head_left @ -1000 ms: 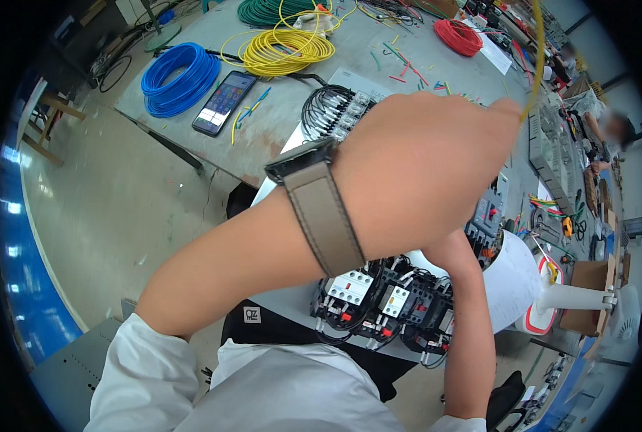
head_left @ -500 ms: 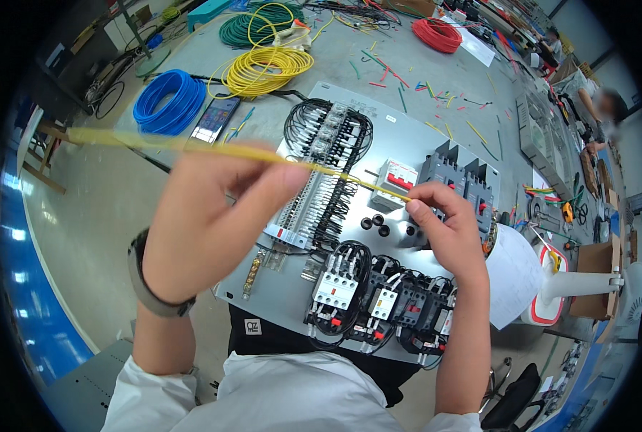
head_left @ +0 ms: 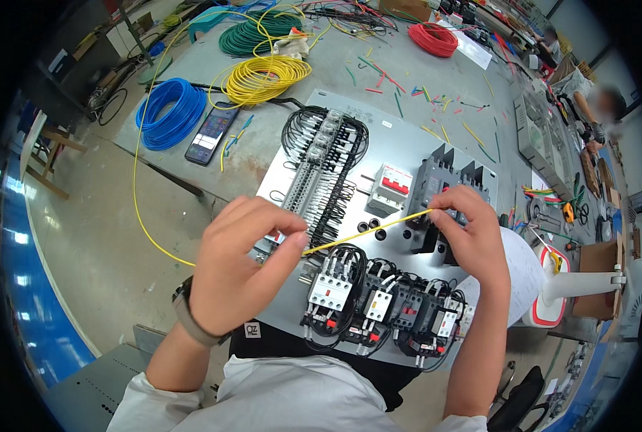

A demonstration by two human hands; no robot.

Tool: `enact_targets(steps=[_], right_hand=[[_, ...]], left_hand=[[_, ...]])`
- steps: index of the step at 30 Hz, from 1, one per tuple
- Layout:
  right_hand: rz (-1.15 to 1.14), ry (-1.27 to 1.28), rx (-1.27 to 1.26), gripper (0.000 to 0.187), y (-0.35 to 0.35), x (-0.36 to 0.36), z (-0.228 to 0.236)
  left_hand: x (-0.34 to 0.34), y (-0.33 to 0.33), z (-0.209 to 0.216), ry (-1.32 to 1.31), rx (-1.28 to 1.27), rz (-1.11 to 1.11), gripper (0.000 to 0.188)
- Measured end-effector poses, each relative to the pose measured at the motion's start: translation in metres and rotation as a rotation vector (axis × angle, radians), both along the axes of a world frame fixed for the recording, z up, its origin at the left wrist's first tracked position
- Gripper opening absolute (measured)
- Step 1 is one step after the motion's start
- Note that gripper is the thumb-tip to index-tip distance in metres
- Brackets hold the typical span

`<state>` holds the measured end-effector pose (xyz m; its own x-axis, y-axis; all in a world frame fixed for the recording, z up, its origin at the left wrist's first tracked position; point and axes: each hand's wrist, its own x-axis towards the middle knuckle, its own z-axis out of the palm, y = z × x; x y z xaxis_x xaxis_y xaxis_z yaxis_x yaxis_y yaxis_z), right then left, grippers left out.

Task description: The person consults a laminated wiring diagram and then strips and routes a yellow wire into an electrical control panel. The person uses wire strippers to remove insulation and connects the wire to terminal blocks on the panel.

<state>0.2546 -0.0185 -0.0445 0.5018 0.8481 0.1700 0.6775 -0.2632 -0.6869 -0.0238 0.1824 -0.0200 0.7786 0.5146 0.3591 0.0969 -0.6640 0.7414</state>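
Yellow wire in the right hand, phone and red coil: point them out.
Yellow wire point(head_left: 349, 238), head view: along its straight stretch.
Phone point(head_left: 213, 133), head view: middle of its screen.
Red coil point(head_left: 434, 49), head view: windings on its near side.

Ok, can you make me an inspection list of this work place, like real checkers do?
Surface: grey table, stained.
Job's things: yellow wire stretched above a metal panel with electrical parts.
Clutter: wire scraps, phone.
Hands: right hand pinches the wire; left hand curls by it, grip unclear.
Cables: blue coil, yellow coil, green coil, red coil on the table.
Surroundings: another person and cardboard box at right.
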Motion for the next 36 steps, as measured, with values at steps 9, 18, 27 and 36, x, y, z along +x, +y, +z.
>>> enact_targets(steps=[9, 18, 27, 36], right_hand=[[0.004, -0.037, 0.05, 0.012, -0.016, 0.028, -0.011], [0.001, -0.004, 0.04, 0.01, 0.001, 0.067, -0.011], [0.02, -0.135, 0.026, 0.011, 0.046, 0.132, -0.024], [0.089, -0.15, -0.018, 0.012, 0.06, 0.178, -0.058]], left_hand=[[0.026, 0.004, -0.044, 0.243, -0.465, -0.2, 0.015], [0.049, 0.01, -0.043, 0.364, -0.564, -0.224, 0.014], [0.088, 0.014, -0.072, 0.34, -0.561, -0.23, 0.011], [0.11, -0.001, -0.08, 0.43, -0.894, -0.23, 0.015]])
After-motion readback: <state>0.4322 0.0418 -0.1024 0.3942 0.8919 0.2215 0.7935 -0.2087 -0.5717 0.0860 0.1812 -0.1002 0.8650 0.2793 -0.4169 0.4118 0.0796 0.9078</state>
